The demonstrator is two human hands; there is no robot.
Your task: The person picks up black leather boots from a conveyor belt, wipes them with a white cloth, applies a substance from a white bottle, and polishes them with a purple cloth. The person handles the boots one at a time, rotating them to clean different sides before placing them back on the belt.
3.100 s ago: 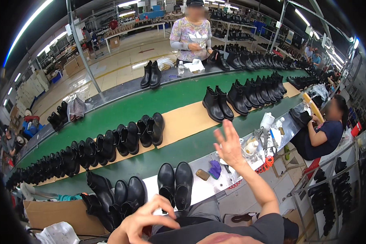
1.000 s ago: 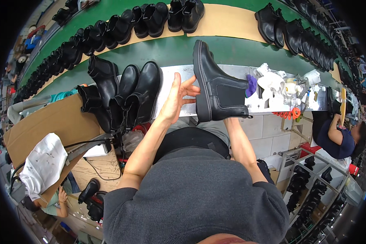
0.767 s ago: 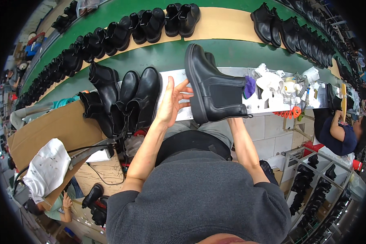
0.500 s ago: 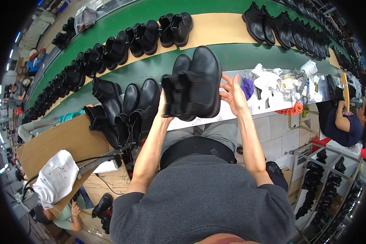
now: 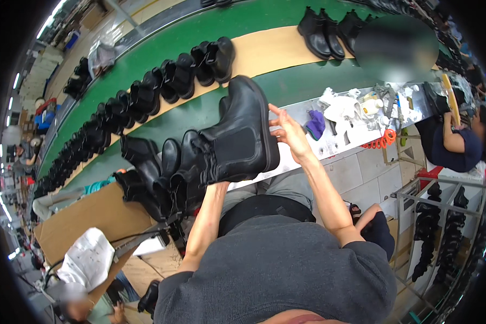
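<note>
A pair of black ankle boots (image 5: 235, 146) is held up over the near edge of the bench, the nearer one side-on with its stretch side panel showing and its toe up. My left hand is hidden behind the boots, its wrist (image 5: 218, 190) coming up under their shafts, so it holds them there with its fingers out of sight. Beside the sole is my right hand (image 5: 292, 134), fingers spread and their tips at the sole's edge, not wrapped round anything. Several more black boots (image 5: 146, 162) stand just left of the held pair.
Beyond runs a green line (image 5: 275, 83) with a tan strip (image 5: 264, 56) bearing rows of black boots. White rags (image 5: 343, 110), a purple cloth (image 5: 315, 124) and bottles lie right. A co-worker (image 5: 453, 143) sits far right. Cardboard (image 5: 86, 213) and a white cloth (image 5: 86, 259) are lower left.
The boots have turned from uppers facing me to side-on, with a sole now toward my right hand. My left hand has gone behind them. The whole view has swung a little.
</note>
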